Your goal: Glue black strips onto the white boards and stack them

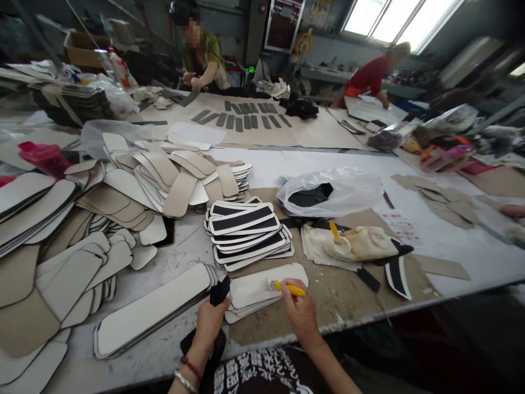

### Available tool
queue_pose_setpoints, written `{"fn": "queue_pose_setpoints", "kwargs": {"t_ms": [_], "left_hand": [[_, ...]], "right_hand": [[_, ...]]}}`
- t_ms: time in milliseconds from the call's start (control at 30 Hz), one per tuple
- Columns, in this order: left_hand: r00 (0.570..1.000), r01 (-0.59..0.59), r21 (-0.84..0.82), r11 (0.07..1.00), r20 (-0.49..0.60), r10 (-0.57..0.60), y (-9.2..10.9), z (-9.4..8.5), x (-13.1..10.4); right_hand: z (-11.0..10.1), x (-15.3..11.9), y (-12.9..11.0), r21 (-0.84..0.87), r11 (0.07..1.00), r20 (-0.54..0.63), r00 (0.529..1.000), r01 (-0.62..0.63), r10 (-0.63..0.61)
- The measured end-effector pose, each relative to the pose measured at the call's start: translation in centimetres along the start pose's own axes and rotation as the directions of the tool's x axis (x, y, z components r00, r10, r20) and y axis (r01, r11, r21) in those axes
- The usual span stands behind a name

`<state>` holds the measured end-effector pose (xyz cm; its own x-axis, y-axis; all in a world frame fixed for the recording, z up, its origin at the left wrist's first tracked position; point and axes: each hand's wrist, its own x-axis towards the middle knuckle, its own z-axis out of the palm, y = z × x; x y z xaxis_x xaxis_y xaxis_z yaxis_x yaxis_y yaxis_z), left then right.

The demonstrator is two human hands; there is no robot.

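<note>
My right hand is closed around the yellow handle of a small brush. The bristles meet the top of a pale, rounded strip, which lies on a few more like it. My left hand grips black pieces that look like fabric, beside the left end of that strip. More black material hangs under the left wrist. Just beyond the strip stands a stack of white-edged pieces with black centres. To the left lies a pile of long pale strips.
Loose pale and beige pieces heap over the left side. A glue-stained container with a yellow stick sits at right, near a clear plastic bag holding black material. Two people work across the tables, beyond rows of dark strips.
</note>
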<state>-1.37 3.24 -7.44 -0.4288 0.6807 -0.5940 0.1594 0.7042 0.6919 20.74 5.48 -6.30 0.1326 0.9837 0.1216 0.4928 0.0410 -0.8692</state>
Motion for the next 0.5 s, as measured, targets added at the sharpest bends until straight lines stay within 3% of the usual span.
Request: {"fn": "queue_pose_setpoints", "kwargs": {"t_ms": [233,500], "left_hand": [[0.999,0.021,0.082,0.996,0.041,-0.024,0.2,-0.2,0.4],[0.998,0.050,0.170,0.984,0.040,-0.058,0.2,-0.4,0.0]], "right_hand": [[-4.5,1.7,2.1,-0.274,0.954,-0.158,0.973,0.118,-0.166],[-5.7,1.5,1.8,-0.432,0.868,-0.144,0.932,0.244,-0.334]]}}
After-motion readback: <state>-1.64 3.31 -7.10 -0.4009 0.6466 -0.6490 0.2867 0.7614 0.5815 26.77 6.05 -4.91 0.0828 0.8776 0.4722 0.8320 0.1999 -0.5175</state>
